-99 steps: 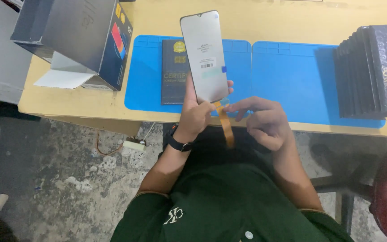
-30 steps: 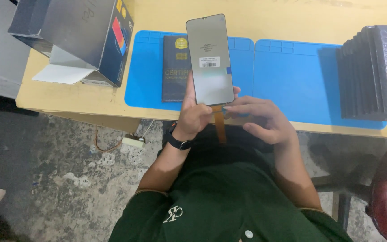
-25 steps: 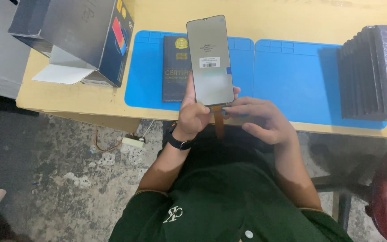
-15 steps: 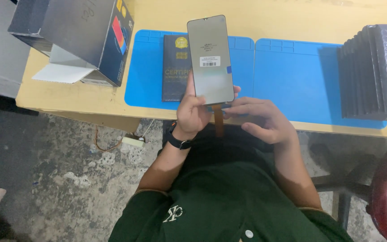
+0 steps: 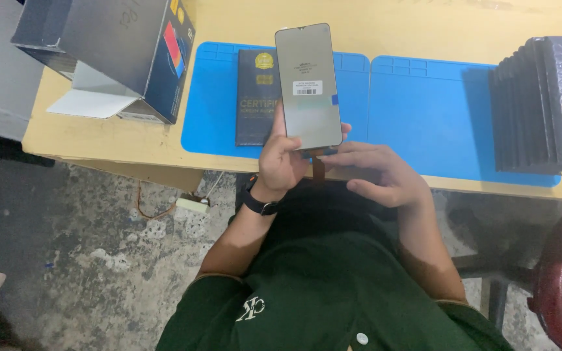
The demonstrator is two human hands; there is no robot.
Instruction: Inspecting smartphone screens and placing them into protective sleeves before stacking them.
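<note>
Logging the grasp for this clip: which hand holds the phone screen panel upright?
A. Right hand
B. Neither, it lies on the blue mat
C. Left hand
C: the left hand grips the screen panel's lower edge, while the right hand sits beside it at the flex cable.

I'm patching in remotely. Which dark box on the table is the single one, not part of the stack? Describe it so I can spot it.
Find the blue mat on the left half of the wooden table. A flat dark box lies alone on it, face up with a gold seal on top, partly hidden behind the phone screen panel. The stack of boxes stands on edge at the far right.
</note>
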